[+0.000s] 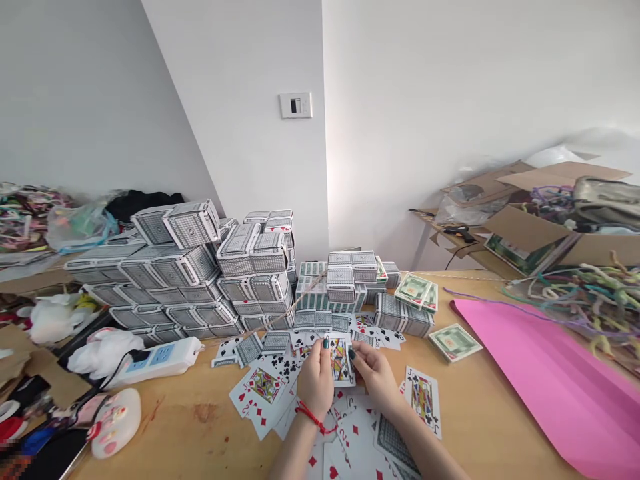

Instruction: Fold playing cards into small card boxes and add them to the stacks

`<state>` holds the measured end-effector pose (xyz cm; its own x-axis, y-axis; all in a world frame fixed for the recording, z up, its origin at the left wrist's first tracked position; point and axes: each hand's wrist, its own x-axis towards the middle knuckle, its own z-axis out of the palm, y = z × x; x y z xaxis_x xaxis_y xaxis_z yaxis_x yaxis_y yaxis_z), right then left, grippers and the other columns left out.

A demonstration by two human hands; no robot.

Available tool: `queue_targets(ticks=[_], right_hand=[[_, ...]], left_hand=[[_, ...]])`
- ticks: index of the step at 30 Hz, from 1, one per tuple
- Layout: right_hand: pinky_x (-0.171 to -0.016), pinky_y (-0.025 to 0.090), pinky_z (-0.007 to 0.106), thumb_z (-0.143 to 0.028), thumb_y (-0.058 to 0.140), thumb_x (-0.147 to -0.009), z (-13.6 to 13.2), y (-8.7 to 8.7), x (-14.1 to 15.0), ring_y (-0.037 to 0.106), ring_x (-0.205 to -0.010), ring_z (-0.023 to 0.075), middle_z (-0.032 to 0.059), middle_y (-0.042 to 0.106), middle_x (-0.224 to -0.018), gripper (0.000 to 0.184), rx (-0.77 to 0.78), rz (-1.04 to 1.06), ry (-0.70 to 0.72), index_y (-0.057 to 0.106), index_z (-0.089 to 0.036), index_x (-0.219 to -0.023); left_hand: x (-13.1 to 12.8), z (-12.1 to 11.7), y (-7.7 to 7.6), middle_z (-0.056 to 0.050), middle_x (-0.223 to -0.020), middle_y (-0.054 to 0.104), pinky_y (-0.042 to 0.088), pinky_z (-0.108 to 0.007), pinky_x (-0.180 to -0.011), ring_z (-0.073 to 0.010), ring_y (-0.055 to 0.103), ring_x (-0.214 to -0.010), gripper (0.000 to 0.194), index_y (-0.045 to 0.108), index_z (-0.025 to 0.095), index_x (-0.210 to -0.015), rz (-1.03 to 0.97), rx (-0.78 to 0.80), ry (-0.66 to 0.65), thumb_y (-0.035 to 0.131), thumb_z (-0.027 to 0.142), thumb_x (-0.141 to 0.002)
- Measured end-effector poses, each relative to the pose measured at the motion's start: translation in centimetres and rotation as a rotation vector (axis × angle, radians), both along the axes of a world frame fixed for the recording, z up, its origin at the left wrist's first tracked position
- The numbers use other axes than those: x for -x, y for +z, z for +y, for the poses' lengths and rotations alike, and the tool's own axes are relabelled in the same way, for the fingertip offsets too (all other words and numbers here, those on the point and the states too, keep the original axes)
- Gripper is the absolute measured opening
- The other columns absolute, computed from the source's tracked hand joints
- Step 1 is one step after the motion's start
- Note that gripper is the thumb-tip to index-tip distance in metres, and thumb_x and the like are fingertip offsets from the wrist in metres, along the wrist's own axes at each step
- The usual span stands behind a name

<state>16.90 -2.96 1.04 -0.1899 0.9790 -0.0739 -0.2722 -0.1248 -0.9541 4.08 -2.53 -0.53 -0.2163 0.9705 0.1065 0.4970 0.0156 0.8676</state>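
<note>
A face playing card (340, 361) is held upright between my hands, its picture side towards me. My left hand (316, 379) pinches its left edge, thumb on the front. At the right edge, the fingers of my right hand (376, 381) close on the same card; whether more cards lie behind it is hidden. Loose playing cards (280, 380) lie scattered face up beneath and around my wrists. To the right of my right forearm rests a jack of clubs (423, 397). Some face-down cards (393, 437) lie partly under that forearm.
Folded-card blocks (165, 273) stand stacked at the back left, with a smaller pile (345, 280) behind my hands. Green card boxes (455, 342) and a pink sheet (540, 387) lie at right. A power strip (160, 360) and a white mouse-shaped object (117, 423) sit left.
</note>
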Motion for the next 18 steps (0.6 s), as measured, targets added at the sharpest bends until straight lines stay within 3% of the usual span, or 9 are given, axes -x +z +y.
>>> queue_targets(ticks=[7, 11, 14, 18], right_hand=[[-0.042, 0.032, 0.02, -0.048, 0.058, -0.069, 0.1, -0.4, -0.2, 0.041, -0.045, 0.0097, -0.0043, 0.046, -0.054, 0.032, 0.084, -0.009, -0.046, 0.052, -0.018, -0.073], [-0.046, 0.033, 0.02, -0.048, 0.056, -0.071, 0.2, -0.6, -0.4, 0.038, -0.048, 0.0097, -0.0047, 0.042, -0.055, 0.032, 0.008, -0.081, -0.121, 0.047, -0.018, -0.065], [-0.047, 0.035, 0.022, -0.048, 0.053, -0.074, 0.2, -0.4, -0.3, 0.041, -0.049, 0.011, -0.0041, 0.045, -0.056, 0.029, -0.035, -0.058, -0.116, 0.051, -0.019, -0.076], [-0.04, 0.031, 0.022, -0.053, 0.052, -0.073, 0.1, -0.2, -0.1, 0.038, -0.041, 0.0104, -0.0055, 0.046, -0.053, 0.04, -0.021, -0.021, -0.073, 0.048, -0.022, -0.098]], left_hand=[[0.0, -0.5, 0.9, -0.007, -0.088, 0.068, 0.046, -0.027, -0.065, -0.0198, 0.061, -0.077, 0.04, 0.055, 0.019, -0.111, 0.008, 0.016, -0.051, 0.031, 0.037, -0.085], [-0.2, -0.9, 1.6, -0.005, -0.078, 0.067, 0.044, -0.025, -0.059, -0.017, 0.06, -0.066, 0.038, 0.054, 0.019, -0.109, 0.066, 0.024, -0.103, 0.029, 0.034, -0.086], [-0.3, -0.9, 1.8, -0.003, -0.073, 0.066, 0.042, -0.024, -0.055, -0.0152, 0.058, -0.058, 0.036, 0.053, 0.019, -0.109, 0.099, 0.036, -0.132, 0.027, 0.031, -0.087], [-0.3, -0.9, 1.8, -0.002, -0.066, 0.064, 0.04, -0.023, -0.05, -0.0156, 0.057, -0.055, 0.037, 0.051, 0.019, -0.112, 0.133, 0.043, -0.132, 0.028, 0.029, -0.086]])
